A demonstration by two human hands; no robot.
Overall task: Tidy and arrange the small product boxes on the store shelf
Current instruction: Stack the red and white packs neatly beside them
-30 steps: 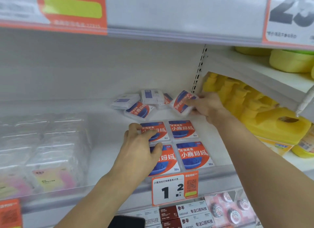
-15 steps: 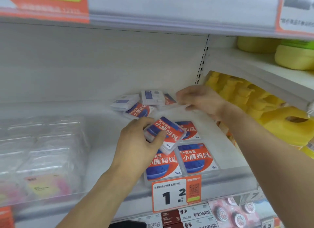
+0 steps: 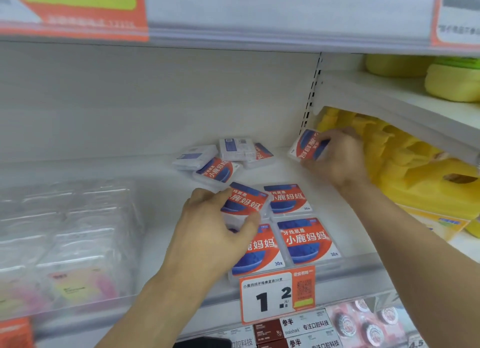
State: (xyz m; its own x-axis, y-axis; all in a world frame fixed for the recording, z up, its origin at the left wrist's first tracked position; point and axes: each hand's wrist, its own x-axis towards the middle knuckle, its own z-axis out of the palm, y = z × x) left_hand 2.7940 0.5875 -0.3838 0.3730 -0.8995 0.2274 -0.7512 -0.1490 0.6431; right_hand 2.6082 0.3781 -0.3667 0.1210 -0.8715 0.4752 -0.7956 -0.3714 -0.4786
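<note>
Left hand (image 3: 215, 233) pinches a tilted red-blue box (image 3: 245, 199) above the front rows; right hand (image 3: 337, 158) grips another box (image 3: 306, 146) near the back wall.

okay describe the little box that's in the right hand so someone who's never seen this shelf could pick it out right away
Start at the slotted upright where the white back panel meets the section of yellow bottles. Just below it, the right hand holds a small red-and-blue box in its grip, at the back of the shelf. Unlike the boxes lying flat, it is tipped up on edge with its label turned sideways.
</note>
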